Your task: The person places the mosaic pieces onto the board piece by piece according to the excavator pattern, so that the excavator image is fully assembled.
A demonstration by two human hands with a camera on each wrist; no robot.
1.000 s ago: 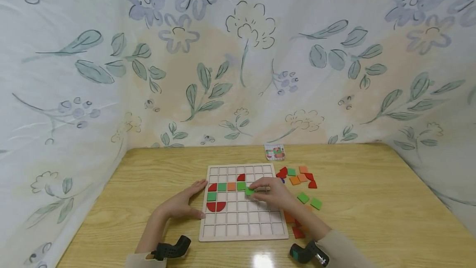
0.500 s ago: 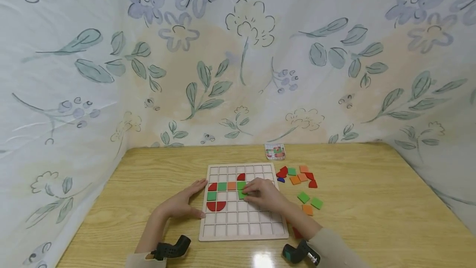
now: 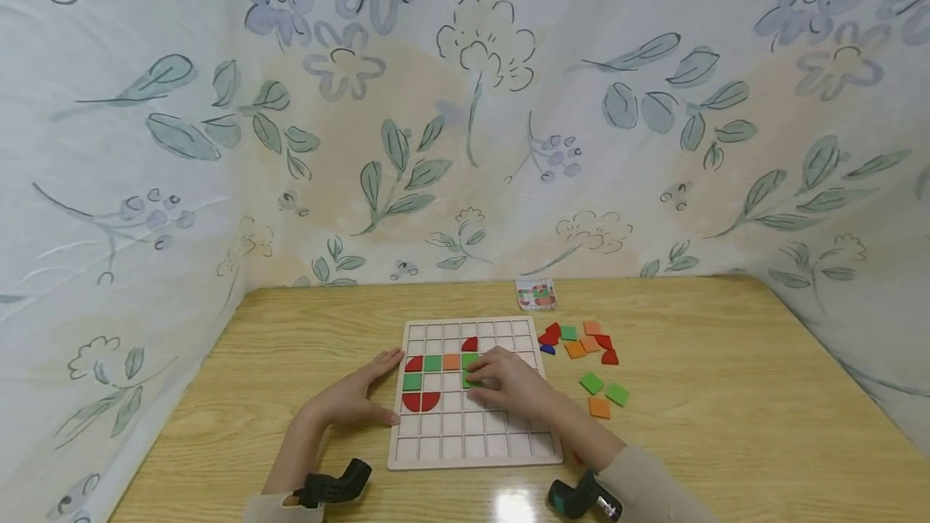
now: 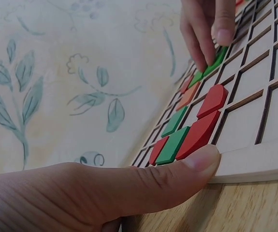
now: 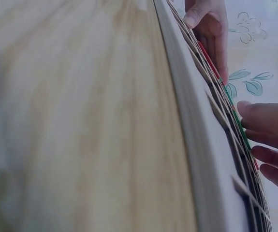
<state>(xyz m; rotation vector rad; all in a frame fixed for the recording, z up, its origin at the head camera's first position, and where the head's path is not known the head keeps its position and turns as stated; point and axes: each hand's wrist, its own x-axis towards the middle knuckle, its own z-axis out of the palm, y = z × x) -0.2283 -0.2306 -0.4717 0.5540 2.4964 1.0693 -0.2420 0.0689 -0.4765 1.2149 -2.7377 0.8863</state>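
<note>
In the head view a pale wooden grid board [image 3: 450, 446] lies on the table. Red, green and orange tiles fill some cells of its left half. My right hand [image 3: 508, 382] is over the middle of the board, its fingertips at a green tile [image 3: 467, 380] that it partly covers. In the left wrist view, the right fingertips [image 4: 208, 62] touch the green tiles [image 4: 218, 60], with the thumb apart from the other fingers. Along the board's left edge rests my left hand [image 3: 349, 398], its thumb [image 4: 201, 157] on the frame beside a red rounded tile [image 4: 199, 133].
Loose red, green and orange tiles [image 3: 592, 382] lie right of the board, with a blue piece [image 3: 548, 349] near its edge. A small pattern card [image 3: 535, 294] lies at the back. Flowered cloth [image 3: 465, 103] rises behind the table [image 3: 690, 426].
The right hand has carried a green tile slightly left into the cell below another green tile, and its fingers have since loosened around it. The left hand stays at the board's edge.
</note>
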